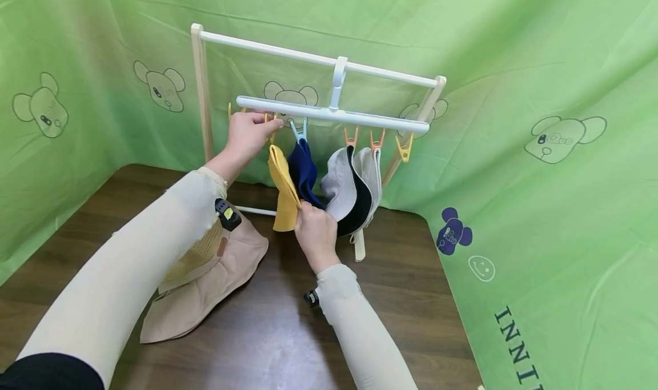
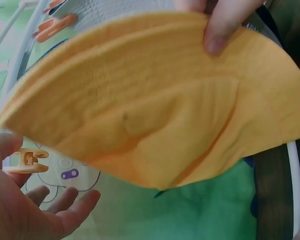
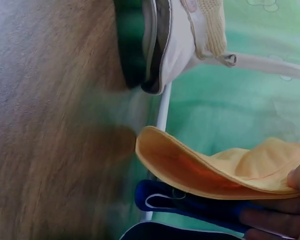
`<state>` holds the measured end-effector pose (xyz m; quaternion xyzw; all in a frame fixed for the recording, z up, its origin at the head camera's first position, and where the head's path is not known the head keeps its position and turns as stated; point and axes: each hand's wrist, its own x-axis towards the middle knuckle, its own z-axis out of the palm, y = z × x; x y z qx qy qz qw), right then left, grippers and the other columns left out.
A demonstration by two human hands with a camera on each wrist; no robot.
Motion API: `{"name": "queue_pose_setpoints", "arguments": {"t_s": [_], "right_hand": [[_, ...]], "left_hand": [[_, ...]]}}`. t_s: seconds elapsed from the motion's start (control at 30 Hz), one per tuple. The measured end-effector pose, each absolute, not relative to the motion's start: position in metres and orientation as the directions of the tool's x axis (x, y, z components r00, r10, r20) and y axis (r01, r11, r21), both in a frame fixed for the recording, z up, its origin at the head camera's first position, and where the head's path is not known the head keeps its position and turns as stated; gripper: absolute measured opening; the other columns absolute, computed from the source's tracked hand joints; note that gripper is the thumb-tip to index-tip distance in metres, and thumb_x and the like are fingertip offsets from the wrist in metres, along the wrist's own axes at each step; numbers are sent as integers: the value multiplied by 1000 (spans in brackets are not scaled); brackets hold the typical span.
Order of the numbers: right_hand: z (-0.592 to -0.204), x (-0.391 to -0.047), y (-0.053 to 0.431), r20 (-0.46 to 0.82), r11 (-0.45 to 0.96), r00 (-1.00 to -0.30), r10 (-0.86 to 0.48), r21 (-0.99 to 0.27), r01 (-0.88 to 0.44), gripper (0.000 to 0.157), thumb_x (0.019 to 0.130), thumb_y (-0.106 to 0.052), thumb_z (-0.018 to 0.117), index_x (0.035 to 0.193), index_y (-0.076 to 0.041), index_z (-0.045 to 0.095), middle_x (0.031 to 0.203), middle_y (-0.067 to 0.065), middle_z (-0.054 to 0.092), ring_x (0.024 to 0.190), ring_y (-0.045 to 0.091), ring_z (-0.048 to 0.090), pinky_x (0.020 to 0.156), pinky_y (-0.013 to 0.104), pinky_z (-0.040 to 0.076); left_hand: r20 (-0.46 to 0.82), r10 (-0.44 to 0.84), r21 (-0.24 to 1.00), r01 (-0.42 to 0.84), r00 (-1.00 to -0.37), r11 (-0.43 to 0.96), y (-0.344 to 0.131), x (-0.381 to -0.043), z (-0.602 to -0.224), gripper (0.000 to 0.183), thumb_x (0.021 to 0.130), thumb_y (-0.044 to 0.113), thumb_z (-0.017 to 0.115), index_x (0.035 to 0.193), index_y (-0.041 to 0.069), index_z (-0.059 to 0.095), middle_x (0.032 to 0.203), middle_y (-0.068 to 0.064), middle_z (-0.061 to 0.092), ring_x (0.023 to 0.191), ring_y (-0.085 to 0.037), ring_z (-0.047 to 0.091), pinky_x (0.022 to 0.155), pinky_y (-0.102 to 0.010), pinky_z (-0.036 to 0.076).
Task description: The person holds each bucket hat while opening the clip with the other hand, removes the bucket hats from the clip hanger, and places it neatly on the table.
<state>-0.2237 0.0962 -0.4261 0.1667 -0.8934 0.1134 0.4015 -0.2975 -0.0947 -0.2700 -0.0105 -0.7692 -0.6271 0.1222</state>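
Note:
A yellow bucket hat [image 1: 284, 187], folded flat, hangs below the left part of a clip hanger [image 1: 370, 119]. My right hand [image 1: 316, 233] grips its brim from the right, with the thumb on the near face in the left wrist view. Up at the hanger's left end, my left hand [image 1: 248, 136] pinches a yellow clip [image 2: 31, 161] between thumb and forefinger, its other fingers spread. One corner of the hat lies right by that clip. Just right of the yellow hat, a navy hat [image 1: 303, 170] hangs from a blue clip [image 1: 300, 128].
Grey and black caps [image 1: 341, 179] hang from orange clips [image 1: 351, 136], beside a yellow clip [image 1: 404, 147]. A wood-and-white rack [image 1: 288, 51] carries the hanger. On the brown table [image 1: 288, 333] lies a beige-pink hat [image 1: 216, 293] with a straw-coloured one. Green cloth surrounds everything.

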Motion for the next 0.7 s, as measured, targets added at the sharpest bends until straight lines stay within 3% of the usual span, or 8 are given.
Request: {"name": "queue_pose_setpoints", "arguments": {"t_s": [0.2,0.4,0.47,0.6,0.7], "right_hand": [[-428,-224,101,759,904,-618,-206,-93,-416,21,99,-19,64,80,-11,66,62,7,66,54,27,66,46,43,49],[-427,-224,105,802,896,-553,-229,-48,-441,14,97,-16,66,84,-11,68,61,6,65,52,27,65,45,42,49],[-427,-224,106,811,891,-535,-239,-35,-452,12,97,-16,66,87,-10,69,63,6,66,52,27,65,44,41,49],[-428,-223,107,820,878,-504,-273,-1,-478,12,100,-17,64,93,-9,71,68,5,70,54,26,65,45,39,49],[-429,-223,107,825,867,-480,-299,25,-497,11,99,-16,63,95,-9,71,69,5,71,55,26,65,46,39,49]], "left_hand": [[185,-126,964,155,-975,215,-97,-298,-271,30,94,32,77,101,4,82,119,-3,73,94,-9,53,61,-24,36],[194,-120,948,155,-974,278,-97,-297,-272,32,93,39,76,87,7,80,118,1,72,80,-11,47,57,-26,32],[192,-115,944,151,-975,293,-98,-296,-271,33,93,40,76,86,8,79,121,2,72,83,-12,48,60,-26,34],[179,-104,944,141,-978,299,-99,-294,-270,34,93,40,76,90,6,81,135,3,68,111,-7,57,68,-25,38],[176,-97,943,140,-980,301,-101,-294,-269,34,94,39,75,91,5,81,143,3,63,133,-6,52,69,-25,38]]}}
